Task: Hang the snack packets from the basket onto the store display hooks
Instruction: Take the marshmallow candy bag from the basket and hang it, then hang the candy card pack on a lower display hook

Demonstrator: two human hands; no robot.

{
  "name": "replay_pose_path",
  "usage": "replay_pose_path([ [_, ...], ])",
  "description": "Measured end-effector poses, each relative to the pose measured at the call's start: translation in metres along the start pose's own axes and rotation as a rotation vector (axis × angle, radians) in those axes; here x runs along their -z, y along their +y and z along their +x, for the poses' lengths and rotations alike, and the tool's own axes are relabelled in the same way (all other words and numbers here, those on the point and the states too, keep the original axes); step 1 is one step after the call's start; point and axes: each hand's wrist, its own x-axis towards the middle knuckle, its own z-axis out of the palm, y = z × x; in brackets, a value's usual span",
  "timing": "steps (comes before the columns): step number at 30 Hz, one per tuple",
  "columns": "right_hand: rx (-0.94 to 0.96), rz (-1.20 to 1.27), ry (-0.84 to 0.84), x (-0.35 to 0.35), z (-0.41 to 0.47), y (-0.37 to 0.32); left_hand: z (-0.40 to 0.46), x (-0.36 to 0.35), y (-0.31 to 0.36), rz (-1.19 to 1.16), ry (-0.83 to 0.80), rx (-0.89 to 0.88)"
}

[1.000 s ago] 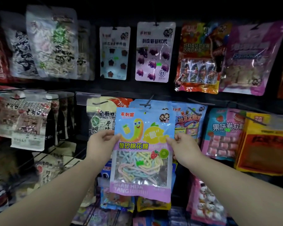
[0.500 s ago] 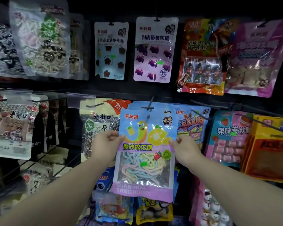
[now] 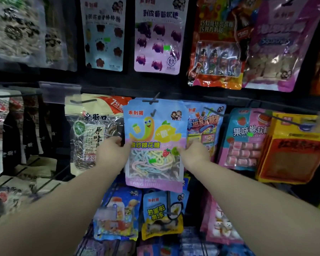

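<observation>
Both hands are pinching one packet (image 3: 153,145) by its side edges, the left hand (image 3: 112,154) on the left edge and the right hand (image 3: 193,153) on the right, holding it flat against the middle row of the display. The hook (image 3: 153,113) seems to be poking through the hang hole near the packet's top, with matching packets hanging just behind.

The risk lies in letting go early: if the hole is only catching the hook's tip, the packet is likely sliding off and dropping onto the rows below. Pushing unevenly could be tearing the thin film around the hole or bending the wire.

The packet is glossy, flexible plastic, flat and rectangular, with a clear window showing soft pastel candy ropes. The hook is thin dark wire.
</observation>
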Motion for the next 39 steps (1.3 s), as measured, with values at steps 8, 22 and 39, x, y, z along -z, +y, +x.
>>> replay_pose_path([
  [8, 0.349, -0.595, -0.273, 0.011, -0.083, 0.082, -0.108, -0.008, -0.064, 0.461, -0.295, -0.135],
  [22, 0.746, -1.115, -0.892, -0.032, -0.258, 0.367, -0.451, -0.1, -0.218, 0.554, -0.728, 0.221],
  [39, 0.384, -1.131, -1.221, -0.112, -0.34, 0.642, -0.667, -0.272, -0.357, 0.566, -0.924, 0.798],
])
